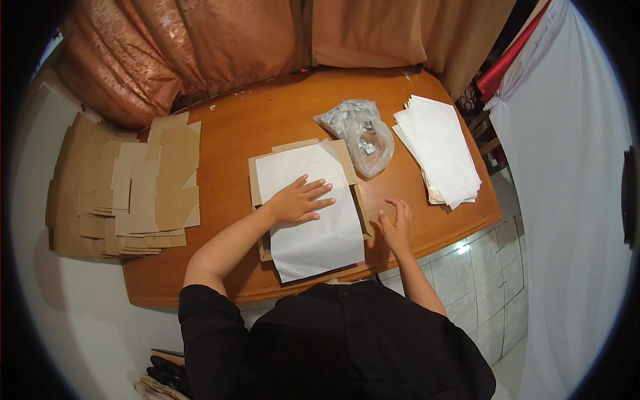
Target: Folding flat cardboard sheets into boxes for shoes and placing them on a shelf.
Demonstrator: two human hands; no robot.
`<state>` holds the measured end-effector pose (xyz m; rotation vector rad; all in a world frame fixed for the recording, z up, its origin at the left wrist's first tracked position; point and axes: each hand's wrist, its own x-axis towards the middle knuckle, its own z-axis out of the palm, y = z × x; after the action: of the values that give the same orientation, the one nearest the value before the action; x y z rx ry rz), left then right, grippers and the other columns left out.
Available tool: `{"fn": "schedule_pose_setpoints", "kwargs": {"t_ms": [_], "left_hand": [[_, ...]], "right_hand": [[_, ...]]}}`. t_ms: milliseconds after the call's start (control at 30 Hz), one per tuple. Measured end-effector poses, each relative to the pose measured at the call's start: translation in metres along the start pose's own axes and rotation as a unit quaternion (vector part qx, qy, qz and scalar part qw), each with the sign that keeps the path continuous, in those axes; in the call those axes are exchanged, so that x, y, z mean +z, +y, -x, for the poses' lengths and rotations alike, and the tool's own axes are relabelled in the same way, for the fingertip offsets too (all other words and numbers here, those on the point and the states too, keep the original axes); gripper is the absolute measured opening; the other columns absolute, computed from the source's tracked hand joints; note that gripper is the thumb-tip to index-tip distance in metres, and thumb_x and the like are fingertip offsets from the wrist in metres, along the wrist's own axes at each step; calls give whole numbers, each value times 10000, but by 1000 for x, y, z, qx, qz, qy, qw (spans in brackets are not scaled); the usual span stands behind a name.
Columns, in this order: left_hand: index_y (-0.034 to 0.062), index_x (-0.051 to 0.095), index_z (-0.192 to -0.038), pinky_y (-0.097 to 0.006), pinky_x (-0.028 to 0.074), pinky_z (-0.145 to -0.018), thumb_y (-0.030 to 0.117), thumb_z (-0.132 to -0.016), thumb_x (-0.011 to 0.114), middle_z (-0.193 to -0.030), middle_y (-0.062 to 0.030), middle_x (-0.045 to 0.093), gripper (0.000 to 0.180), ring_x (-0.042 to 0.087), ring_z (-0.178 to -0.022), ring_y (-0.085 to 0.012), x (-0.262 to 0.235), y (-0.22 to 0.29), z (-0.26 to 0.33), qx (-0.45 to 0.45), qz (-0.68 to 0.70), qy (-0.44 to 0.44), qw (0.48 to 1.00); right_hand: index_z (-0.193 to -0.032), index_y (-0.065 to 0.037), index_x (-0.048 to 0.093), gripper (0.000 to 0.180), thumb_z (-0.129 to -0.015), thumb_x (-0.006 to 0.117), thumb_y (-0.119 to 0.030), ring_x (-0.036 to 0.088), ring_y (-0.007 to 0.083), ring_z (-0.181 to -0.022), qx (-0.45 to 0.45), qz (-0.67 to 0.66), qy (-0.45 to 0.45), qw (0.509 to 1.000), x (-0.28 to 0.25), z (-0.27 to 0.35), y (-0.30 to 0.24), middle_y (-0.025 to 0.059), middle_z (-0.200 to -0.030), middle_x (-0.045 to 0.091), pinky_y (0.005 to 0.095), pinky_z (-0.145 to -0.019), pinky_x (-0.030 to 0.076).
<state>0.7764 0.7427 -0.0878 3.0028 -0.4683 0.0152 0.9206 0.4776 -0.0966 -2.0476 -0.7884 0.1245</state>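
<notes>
Far left: a pale wall (30,200). Beside it, a pile of flattened cardboard pieces (143,183), brown, overlapping with uneven edges, resting on the left end of the wooden table (223,160) and reaching out past its edge. Behind the table, orange-brown curtains (240,43) hang in folds.

Middle, near the front edge of the table: a shallow cardboard box (349,163), brown, flaps visible at the back and along both sides. A white sheet of paper (317,243) lies over it, covering most of the box; its near end extends past the box toward the person. Left hand (301,201) palm down on the sheet, about its middle; fingers spread, grip apart, pressed flat rather than pinching the paper.

Right of the box, farther back: a clear plastic bag (377,150) holding small pale packets, contents too small to identify. In front of the bag, just beside the right side of the box: right hand (397,227), fingers slightly curled, grip apart, thumb clear of the fingers; contact with the table cannot be told.

Right end of the table: a stack of white paper (440,150), sheets slightly fanned. Beyond, a tiled floor (460,273) and a hanging white cloth (567,173).
</notes>
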Motion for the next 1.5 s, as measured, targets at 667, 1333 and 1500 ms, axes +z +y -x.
{"fn": "schedule_pose_setpoints", "kwargs": {"t_ms": [667,1333,1500], "left_hand": [[267,294,-1415,-446,120,-1130,474,-938,342,-1515,-76,156,522,176,-1385,-278,100,-1,-11,43,119,-73,989],[68,642,-1064,-375,480,-709,266,-853,607,-868,-103,665,292,627,-800,-256,-10,39,41,-202,436,-218,849],[139,578,-1130,-393,372,-829,220,-737,680,-1076,-66,568,414,521,-985,-242,-13,51,32,-185,41,87,978]], "right_hand": [[-1083,-38,554,272,-836,588,-148,437,311,-1100,48,-44,6,998,7,-11,16,154,-1121,493,390,-971,318],[-1051,-29,558,249,-821,596,-117,470,308,-1067,-9,-81,-4,997,20,-17,0,150,-1084,518,379,-954,345],[-1049,-30,558,253,-811,595,-109,470,310,-1067,-29,-84,-17,996,24,-21,-10,157,-1091,514,381,-955,344]]}}
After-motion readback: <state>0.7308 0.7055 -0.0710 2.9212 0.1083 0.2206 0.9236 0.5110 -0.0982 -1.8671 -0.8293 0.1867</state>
